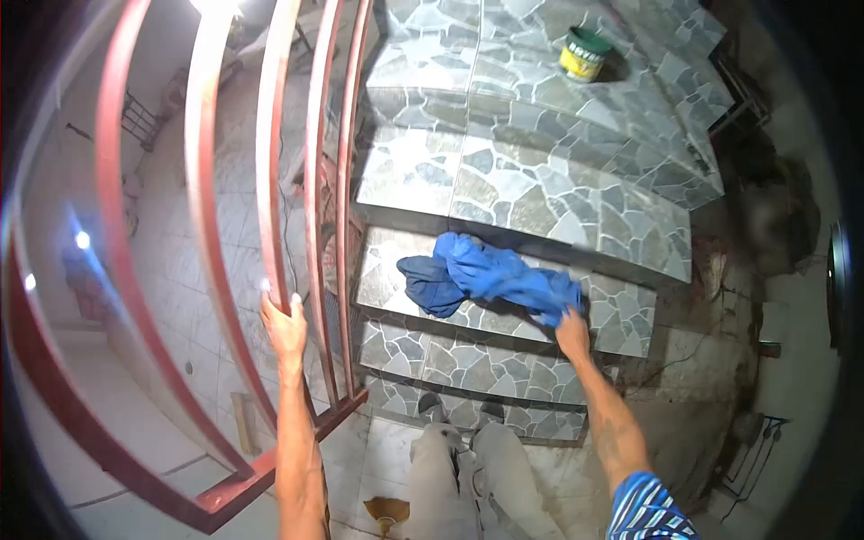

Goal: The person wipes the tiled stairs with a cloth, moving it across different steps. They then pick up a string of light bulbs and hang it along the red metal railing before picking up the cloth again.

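My left hand (285, 326) is wrapped round one upright bar of a red metal railing (271, 180), thumb on one side and fingers on the other. My right hand (571, 331) grips the right end of a crumpled blue cloth (499, 274), which looks like a garment. The cloth stretches leftward across a stone-patterned step (621, 315). A darker blue bundle of fabric (432, 286) lies against its left end.
Higher up the stairs stands a green and yellow can (584, 56). My shoes (433, 407) are at the lowest steps. A broom head (387, 511) is on the floor near my legs. Dark metalwork (756, 459) stands at the right.
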A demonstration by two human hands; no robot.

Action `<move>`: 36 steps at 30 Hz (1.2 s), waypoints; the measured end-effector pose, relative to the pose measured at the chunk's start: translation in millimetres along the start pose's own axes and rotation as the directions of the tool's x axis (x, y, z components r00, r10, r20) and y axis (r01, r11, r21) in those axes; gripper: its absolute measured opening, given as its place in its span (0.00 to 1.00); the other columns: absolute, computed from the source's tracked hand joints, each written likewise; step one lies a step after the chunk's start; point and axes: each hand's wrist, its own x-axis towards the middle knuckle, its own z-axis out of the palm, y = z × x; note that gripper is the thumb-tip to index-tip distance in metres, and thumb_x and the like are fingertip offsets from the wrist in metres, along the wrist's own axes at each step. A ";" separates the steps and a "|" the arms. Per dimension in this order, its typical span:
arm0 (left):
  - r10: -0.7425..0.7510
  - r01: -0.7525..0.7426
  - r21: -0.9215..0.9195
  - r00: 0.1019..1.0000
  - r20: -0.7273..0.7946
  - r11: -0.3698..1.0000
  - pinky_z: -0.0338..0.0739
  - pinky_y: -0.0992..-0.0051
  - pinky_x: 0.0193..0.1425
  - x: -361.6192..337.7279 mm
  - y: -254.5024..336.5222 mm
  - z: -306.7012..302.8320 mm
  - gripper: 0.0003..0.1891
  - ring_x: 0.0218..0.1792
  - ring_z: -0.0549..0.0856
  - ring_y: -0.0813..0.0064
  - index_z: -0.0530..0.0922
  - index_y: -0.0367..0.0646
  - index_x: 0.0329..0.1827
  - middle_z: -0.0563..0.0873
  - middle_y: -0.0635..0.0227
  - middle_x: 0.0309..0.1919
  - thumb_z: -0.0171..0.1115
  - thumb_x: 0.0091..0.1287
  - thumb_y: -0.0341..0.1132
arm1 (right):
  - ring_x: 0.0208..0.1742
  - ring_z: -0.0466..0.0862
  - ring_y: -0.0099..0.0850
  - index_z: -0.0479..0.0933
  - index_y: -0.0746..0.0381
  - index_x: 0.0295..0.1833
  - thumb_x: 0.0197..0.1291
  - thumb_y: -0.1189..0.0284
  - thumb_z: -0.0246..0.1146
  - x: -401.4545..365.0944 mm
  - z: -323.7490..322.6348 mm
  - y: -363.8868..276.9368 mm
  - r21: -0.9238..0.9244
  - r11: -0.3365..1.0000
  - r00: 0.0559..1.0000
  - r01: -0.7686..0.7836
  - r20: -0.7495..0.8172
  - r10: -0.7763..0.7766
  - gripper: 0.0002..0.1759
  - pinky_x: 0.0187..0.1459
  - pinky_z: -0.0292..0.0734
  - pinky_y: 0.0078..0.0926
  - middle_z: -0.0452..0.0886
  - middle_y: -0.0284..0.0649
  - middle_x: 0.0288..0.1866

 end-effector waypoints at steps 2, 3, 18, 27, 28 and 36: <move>0.014 -0.014 0.018 1.000 0.008 1.000 0.59 0.49 0.78 -31.5 3.8 -17.6 0.46 0.72 0.64 0.36 0.55 0.28 0.79 0.63 0.31 0.71 0.69 0.66 0.43 | 0.56 0.81 0.62 0.79 0.69 0.57 0.72 0.67 0.51 -45.9 -28.2 68.9 0.113 0.991 0.997 -0.068 0.049 0.063 0.19 0.57 0.75 0.52 0.83 0.63 0.52; 0.049 -0.049 0.023 0.999 0.021 0.999 0.59 0.49 0.78 -54.0 20.5 -36.0 0.46 0.73 0.64 0.36 0.54 0.28 0.79 0.62 0.32 0.72 0.69 0.66 0.43 | 0.56 0.81 0.62 0.78 0.69 0.60 0.74 0.66 0.51 -67.2 -16.3 134.6 0.092 0.996 1.000 0.006 0.000 -0.006 0.21 0.54 0.76 0.51 0.83 0.64 0.51; 0.460 -0.241 -0.550 0.835 0.301 0.799 0.82 0.66 0.51 -92.6 225.2 -251.2 0.23 0.49 0.87 0.59 0.74 0.35 0.66 0.86 0.50 0.50 0.67 0.69 0.28 | 0.59 0.82 0.51 0.65 0.69 0.75 0.75 0.61 0.52 -220.7 -171.8 108.2 0.652 0.638 0.832 -0.409 -0.021 0.554 0.31 0.45 0.89 0.43 0.76 0.57 0.62; 0.726 -0.746 -0.328 0.655 -0.207 0.580 0.82 0.69 0.58 100.9 338.9 -435.1 0.15 0.52 0.88 0.71 0.83 0.45 0.61 0.89 0.62 0.54 0.63 0.73 0.31 | 0.73 0.69 0.50 0.66 0.66 0.75 0.70 0.58 0.63 -252.9 -141.9 130.6 0.826 0.471 0.726 -0.309 -0.115 0.678 0.35 0.63 0.79 0.49 0.65 0.54 0.75; 0.723 -0.753 -0.347 0.648 -0.242 0.559 0.82 0.68 0.57 118.1 344.7 -444.2 0.14 0.51 0.89 0.68 0.83 0.44 0.59 0.90 0.61 0.51 0.65 0.72 0.32 | 0.73 0.68 0.49 0.66 0.65 0.75 0.71 0.56 0.63 -264.1 -144.2 124.7 0.880 0.388 0.707 -0.275 -0.088 0.702 0.35 0.61 0.79 0.50 0.63 0.51 0.76; 0.576 -0.710 -0.392 0.704 -0.416 0.585 0.83 0.70 0.57 276.2 390.7 -493.6 0.14 0.52 0.90 0.69 0.86 0.42 0.55 0.91 0.58 0.48 0.64 0.74 0.40 | 0.78 0.61 0.44 0.57 0.63 0.81 0.78 0.57 0.54 -314.5 -143.1 107.9 0.937 0.132 0.550 -0.322 0.072 0.832 0.34 0.70 0.76 0.46 0.49 0.44 0.83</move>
